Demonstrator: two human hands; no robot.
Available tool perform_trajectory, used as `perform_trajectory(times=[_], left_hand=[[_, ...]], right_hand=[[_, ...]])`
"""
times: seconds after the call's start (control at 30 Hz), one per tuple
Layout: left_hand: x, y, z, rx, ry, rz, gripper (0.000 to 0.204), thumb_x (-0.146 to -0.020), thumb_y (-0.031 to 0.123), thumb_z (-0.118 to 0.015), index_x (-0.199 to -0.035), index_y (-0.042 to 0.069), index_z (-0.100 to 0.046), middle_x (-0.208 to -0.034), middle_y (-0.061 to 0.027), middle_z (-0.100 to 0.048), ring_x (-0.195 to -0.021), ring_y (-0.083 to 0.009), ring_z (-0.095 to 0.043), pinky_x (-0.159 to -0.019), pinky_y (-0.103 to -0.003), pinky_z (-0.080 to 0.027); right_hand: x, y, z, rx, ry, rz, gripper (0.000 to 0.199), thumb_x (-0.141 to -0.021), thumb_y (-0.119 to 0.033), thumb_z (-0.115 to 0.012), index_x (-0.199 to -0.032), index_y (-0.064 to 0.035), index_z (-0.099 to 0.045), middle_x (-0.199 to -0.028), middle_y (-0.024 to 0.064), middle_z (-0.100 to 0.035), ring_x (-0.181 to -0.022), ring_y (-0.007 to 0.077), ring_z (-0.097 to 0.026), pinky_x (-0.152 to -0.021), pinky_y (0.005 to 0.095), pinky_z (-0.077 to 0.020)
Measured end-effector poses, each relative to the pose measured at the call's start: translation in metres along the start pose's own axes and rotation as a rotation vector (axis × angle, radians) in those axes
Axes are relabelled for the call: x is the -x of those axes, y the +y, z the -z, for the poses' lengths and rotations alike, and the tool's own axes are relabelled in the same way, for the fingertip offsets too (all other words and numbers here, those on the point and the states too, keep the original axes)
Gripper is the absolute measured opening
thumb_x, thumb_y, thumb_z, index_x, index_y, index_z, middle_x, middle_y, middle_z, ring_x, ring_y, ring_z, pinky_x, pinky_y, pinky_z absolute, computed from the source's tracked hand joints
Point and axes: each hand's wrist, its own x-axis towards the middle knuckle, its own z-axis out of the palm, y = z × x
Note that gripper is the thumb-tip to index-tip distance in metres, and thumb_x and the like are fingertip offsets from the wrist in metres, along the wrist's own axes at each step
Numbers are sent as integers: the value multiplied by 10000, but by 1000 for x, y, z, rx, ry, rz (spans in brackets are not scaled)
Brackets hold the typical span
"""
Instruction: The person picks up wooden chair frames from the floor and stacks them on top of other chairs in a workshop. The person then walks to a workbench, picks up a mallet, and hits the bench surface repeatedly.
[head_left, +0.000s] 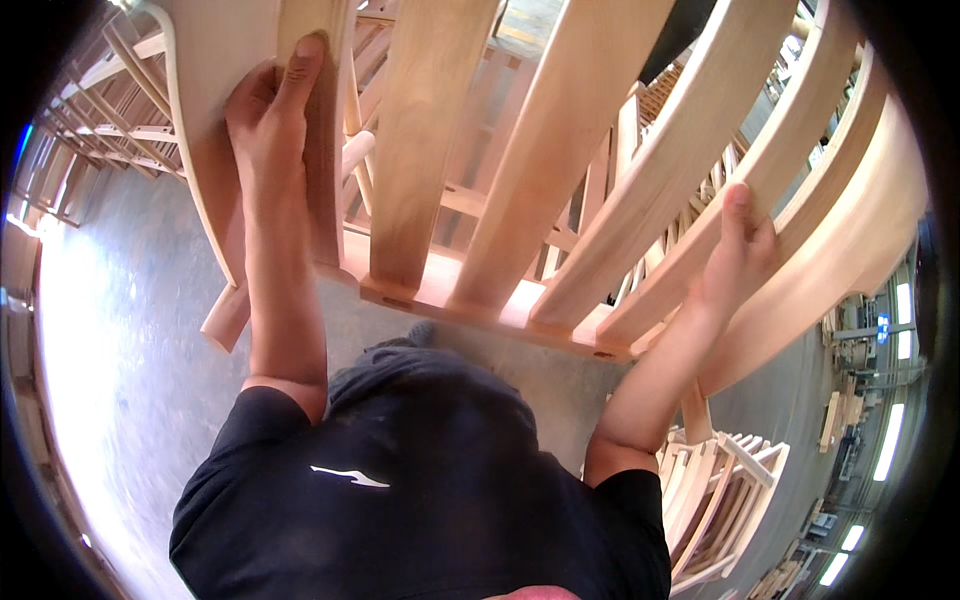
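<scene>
A large slatted frame of pale bare wood, seemingly part of a chair [520,170], fills the view in front of me. Its long slats fan out from a crossbar [500,318] near my body. My left hand [275,100] is closed on a long board at the left, thumb lying along its face and the fingers curled. Beside it is a wide, curved board [205,130]. On the right, my right hand [738,250] grips one of the outer slats, thumb up on top; its other fingers are partly hidden. Both arms reach forward, well apart.
Stacked wooden chair frames [110,110] stand at the far left. Another slatted wooden piece [725,500] is close on my right. Grey concrete floor [130,330] lies around me. Wood parts [842,420] and lit lamps line the far right.
</scene>
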Motion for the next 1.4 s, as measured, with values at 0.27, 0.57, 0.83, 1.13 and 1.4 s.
perform_trajectory(times=[0.27,0.57,0.83,1.13,1.4], left_hand=[[-20,-6,-23,-53,-68,1,488,-815,429,-781,-965,-21,-670,-872,-38,-631,-811,-119,-544,-745,-232,-408],[-51,-26,-40,-165,-94,-9,639,-789,498,-779,-1082,-58,-664,-990,-89,-667,-914,-146,-581,-825,-256,-439],[-45,16,-97,-320,-208,-107,625,-777,510,-777,-1015,-59,-678,-874,-79,-669,-785,-143,-593,-742,-270,-470],[-137,-45,-142,-653,-387,-559,647,-693,373,-793,-1132,-64,-606,-1038,-202,-681,-957,-281,-664,-866,-372,-492],[-199,-79,-193,-809,-526,-408,805,-622,303,-763,-1306,-41,-514,-1182,-244,-637,-1110,-333,-625,-972,-388,-461]], right_hand=[[-14,-1,-1,74,30,-47,473,-884,-374,-718,-1039,66,-643,-913,83,-661,-857,172,-597,-761,288,-468],[-52,11,-9,45,-58,-10,567,-887,-461,-693,-1035,85,-658,-957,69,-644,-891,146,-543,-822,273,-429],[-106,35,-32,85,-134,-98,531,-890,-396,-712,-1118,79,-639,-972,66,-667,-945,139,-570,-862,263,-420],[-180,81,-65,108,-380,-76,473,-821,-266,-783,-1147,43,-634,-1042,76,-677,-961,126,-614,-843,265,-459],[-244,145,-111,97,-431,-153,624,-761,-331,-822,-1212,33,-590,-1084,134,-673,-970,186,-652,-816,323,-519]])
